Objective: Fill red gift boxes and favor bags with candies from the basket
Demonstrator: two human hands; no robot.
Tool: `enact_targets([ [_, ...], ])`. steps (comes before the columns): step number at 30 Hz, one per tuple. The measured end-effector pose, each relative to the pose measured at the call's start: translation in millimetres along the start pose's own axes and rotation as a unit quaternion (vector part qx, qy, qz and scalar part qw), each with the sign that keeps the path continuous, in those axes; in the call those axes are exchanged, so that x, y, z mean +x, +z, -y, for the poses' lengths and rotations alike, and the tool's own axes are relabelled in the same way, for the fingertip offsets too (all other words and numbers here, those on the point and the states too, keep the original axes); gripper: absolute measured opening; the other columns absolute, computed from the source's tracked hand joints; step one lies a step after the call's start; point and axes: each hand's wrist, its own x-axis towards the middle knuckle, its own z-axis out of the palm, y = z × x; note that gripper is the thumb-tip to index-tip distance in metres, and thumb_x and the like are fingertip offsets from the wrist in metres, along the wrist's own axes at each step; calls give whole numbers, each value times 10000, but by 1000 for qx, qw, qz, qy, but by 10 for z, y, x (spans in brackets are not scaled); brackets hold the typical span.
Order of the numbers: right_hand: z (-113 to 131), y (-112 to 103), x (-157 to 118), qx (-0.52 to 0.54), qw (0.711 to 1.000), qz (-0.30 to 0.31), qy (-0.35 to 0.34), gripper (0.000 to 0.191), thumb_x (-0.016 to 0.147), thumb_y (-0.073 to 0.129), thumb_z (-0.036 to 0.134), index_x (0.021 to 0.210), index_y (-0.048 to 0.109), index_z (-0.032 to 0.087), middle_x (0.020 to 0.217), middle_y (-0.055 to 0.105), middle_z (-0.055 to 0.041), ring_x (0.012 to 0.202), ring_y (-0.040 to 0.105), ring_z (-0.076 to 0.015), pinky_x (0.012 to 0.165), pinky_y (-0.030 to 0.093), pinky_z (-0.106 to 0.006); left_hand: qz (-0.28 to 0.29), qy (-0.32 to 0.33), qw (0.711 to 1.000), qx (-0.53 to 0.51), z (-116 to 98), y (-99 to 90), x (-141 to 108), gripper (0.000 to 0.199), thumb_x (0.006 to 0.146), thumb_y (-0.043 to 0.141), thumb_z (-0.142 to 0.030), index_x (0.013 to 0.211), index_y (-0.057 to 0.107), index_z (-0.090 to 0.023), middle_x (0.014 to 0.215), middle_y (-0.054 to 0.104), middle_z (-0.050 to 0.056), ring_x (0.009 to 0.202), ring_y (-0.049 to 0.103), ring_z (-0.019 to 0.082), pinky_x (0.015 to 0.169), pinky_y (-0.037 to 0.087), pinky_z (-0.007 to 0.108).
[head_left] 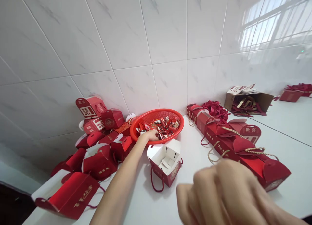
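Background: tiled wall (170, 30), pale with grey streaks, right behind the basket; window reflection far up to the basket's right.
Surface: white table (195, 143), under the basket and all around it.
Landmark: red mesh basket (146, 117), near the wall.
Packets: small wrapped packets (166, 126), mostly red, lying loose inside the basket, at and just beyond the left hand's fingers.
Left hand: left hand (152, 135), over the basket's near rim, fingers down among the packets; fingertips hidden, can't tell how far open or if it grips one.
Right hand: right hand (219, 192), well to the near right of the basket, blurred, fingers curled into a fist; nothing seen in it, inside hidden.
Open box: red box (159, 170), white inside, just in front of the basket, between the hands; top open, cord handle hanging.
Left of basket: piled red boxes (100, 163), several open.
Right of basket: row of boxes (214, 132) with cord handles; ribbon heap (215, 108) behind; carton (266, 101) farther right.
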Motion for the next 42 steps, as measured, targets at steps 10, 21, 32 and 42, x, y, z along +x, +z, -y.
enact_targets([
  [10,-442,-791,25,-213,954,-105,186,300,819,751,383,707,586,159,652,568,-9,609,538,-117,573,387,-243,8,-19,1000,-14,-33,-15,-92,367,677,660,-142,1038,719,-162,1066,749,120,884,725,249,653,542,245],
  [21,-429,-970,-107,-262,946,-149,122,275,796,767,342,685,589,165,640,558,0,598,448,-102,563,334,-233,7,-13,1000,-19,-6,4,-62,320,667,682,-168,985,718,-173,1054,748,101,905,719,243,694,546,247],
  [32,-404,-846,-73,-292,939,-133,126,298,769,774,397,693,598,168,624,589,-18,613,480,-120,599,366,-253,0,-10,999,-32,13,25,-48,363,638,639,-89,982,705,-184,1020,745,101,848,717,232,589,503,227],
  [42,-374,-866,-81,-235,958,-131,101,269,782,771,371,716,614,162,604,592,-13,572,474,-108,574,371,-242,-15,12,1000,-20,31,43,-14,344,659,586,-51,953,710,-178,989,760,79,871,708,217,631,496,221],
])
